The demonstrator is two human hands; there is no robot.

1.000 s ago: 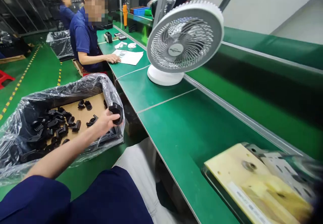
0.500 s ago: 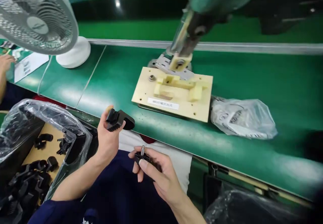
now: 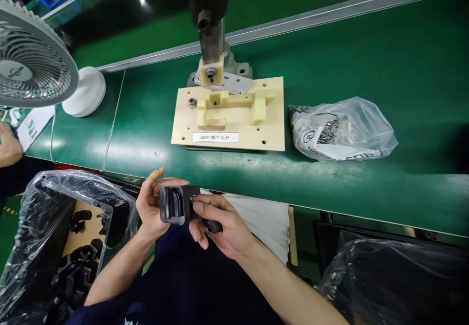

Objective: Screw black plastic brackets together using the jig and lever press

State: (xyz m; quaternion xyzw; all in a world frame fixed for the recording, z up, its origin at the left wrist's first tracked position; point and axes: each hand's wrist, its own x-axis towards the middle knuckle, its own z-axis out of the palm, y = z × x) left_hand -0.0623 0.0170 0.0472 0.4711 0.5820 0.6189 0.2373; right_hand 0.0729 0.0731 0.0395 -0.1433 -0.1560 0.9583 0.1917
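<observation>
Both hands grip one black plastic part [image 3: 178,204] just off the tabletop's [image 3: 366,56] near edge, over the lap. Left hand [image 3: 150,207] wraps its ribbed end; right hand [image 3: 220,227] pinches the other end w/ thumb on top, curled fingers (maybe hiding a 2nd small pc). Long axis runs left-right betw. the hands; matte, molded, slotted.

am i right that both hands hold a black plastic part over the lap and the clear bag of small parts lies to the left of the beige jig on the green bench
Not quite. In the head view the clear bag lies to the right of the beige jig, not the left. The rest stands: left hand and right hand hold the black plastic part over the lap, near the green bench.
</observation>
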